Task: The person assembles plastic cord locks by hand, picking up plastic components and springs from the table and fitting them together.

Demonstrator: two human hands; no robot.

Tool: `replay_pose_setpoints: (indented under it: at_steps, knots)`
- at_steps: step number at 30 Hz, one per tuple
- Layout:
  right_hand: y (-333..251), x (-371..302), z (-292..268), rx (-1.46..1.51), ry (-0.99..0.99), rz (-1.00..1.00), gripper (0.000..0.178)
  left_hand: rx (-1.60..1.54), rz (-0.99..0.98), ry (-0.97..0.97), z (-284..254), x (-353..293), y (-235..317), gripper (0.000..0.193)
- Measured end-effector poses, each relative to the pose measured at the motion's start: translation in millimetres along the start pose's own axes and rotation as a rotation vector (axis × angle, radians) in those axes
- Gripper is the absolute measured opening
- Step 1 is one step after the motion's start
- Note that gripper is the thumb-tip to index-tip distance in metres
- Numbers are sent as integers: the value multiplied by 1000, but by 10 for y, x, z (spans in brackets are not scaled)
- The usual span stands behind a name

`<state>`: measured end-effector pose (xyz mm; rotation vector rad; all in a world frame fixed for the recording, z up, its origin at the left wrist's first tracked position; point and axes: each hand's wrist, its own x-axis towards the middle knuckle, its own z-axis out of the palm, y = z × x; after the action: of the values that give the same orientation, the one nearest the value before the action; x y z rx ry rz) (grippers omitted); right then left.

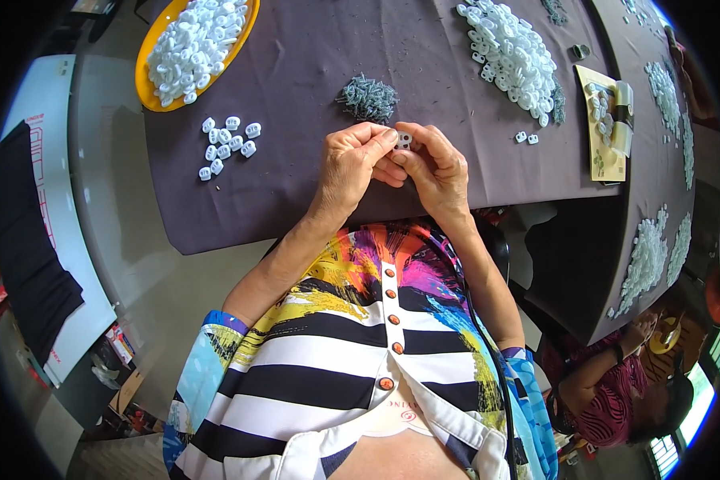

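Both hands meet over the table's near edge. My right hand [440, 170] pinches a small white plastic piece [404, 140] with dark holes, its face turned up. My left hand [350, 164] is closed, thumb and forefinger pressed together right beside that piece; what they hold, if anything, is too small to make out. Just beyond my fingers lies a heap of small grey screws or nails [368, 98]. To the left, several loose white pieces [225, 137] are spread on the dark tablecloth [296, 72].
An orange tray [142, 78] heaped with white pieces stands far left. At the far right lie a white heap [510, 56], two stray pieces [527, 138] and a yellow board [608, 166]. Another person [608, 392] sits at lower right, near more white piles [644, 260].
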<state>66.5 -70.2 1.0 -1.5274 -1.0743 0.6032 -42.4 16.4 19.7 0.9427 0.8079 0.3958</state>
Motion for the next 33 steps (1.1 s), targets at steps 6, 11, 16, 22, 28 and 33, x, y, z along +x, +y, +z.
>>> replay_pose_setpoints:
  at_steps: [6,11,16,22,28,33]
  knots:
    - [11,-19,16,-15,29,11,27,16,8,10,8,17,-21,18]
    - [-9,0,12,43,21,26,26,76,20,-2,-6,26,11,19]
    - [0,10,8,53,21,2,27,108,23,-18,-11,18,23,20]
    - [34,-5,30,56,59,-33,28,131,41,-14,2,14,19,20]
    - [40,1,32,50,66,-42,27,144,39,0,8,11,16,20]
    - [27,-2,27,57,67,-29,27,128,57,6,16,-2,4,23]
